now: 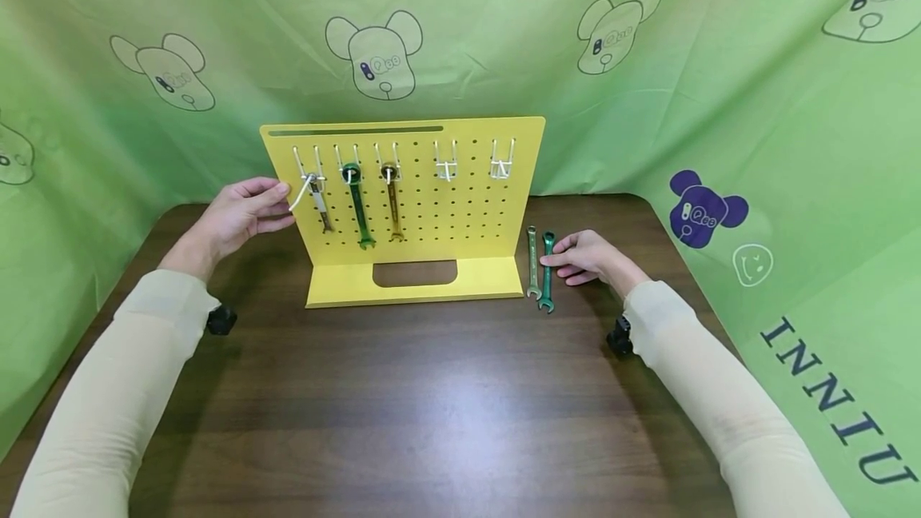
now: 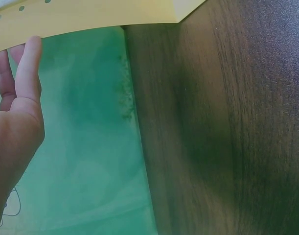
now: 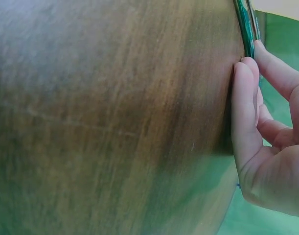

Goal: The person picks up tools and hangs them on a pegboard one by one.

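A yellow board (image 1: 345, 280) stands toward the back edge of the wooden table (image 1: 432, 398), its foot turned toward the near edge. The left hand (image 1: 248, 214) grips the board's left edge, a fingertip over the front and other fingers behind. The right hand (image 1: 584, 254) pinches the teal wrench (image 1: 547, 282) near its ring end, right of the board and well in from the table's right edge; whether the wrench is lifted at all I cannot tell. Its ring end points to the back edge, its open end to the near edge. Just beside it, on the board's side, the pale wrench (image 1: 532, 262) lies the same way, its open end next to the near right corner of the board's foot. Three wrenches hang from white hooks in a row from the board's left edge: the silver wrench (image 1: 320, 203) first, then the green wrench (image 1: 358, 210), then the brown wrench (image 1: 393, 210), each with its open end down. Toward the board's right edge are two more white hooks, one nearer the middle (image 1: 446, 170) and one closer to the top right corner (image 1: 501, 169). A green cloth (image 1: 475, 30) printed with cartoon heads hangs beyond the table's back edge and along its right edge. Both sleeves (image 1: 101, 390) are pale, with a small black device (image 1: 221, 320) at each wrist.
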Available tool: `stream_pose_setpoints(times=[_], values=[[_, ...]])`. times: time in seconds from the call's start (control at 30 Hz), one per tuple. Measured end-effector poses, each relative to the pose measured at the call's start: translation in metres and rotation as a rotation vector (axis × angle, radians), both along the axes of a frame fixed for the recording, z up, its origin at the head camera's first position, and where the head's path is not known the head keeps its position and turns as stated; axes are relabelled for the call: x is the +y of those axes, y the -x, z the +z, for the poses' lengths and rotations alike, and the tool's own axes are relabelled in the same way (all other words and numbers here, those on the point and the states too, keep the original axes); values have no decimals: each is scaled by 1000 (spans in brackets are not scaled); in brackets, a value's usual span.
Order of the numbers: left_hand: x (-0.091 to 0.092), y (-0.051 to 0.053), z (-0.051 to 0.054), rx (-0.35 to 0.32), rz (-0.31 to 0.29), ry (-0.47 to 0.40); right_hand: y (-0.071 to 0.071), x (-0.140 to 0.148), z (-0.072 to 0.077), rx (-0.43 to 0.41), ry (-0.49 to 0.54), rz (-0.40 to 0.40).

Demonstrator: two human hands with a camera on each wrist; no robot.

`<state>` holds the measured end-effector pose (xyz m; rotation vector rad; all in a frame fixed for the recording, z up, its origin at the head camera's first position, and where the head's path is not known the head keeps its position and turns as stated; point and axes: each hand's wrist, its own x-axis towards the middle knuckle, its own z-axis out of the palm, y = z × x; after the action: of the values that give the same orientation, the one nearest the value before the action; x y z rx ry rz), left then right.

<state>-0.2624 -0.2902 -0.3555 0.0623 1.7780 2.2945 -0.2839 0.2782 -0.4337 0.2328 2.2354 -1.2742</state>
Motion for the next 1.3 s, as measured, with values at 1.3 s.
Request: stream_pose_setpoints(times=[1.3], values=[[0, -1, 1, 4, 6, 33, -6, -8, 10, 155, -263, 12]])
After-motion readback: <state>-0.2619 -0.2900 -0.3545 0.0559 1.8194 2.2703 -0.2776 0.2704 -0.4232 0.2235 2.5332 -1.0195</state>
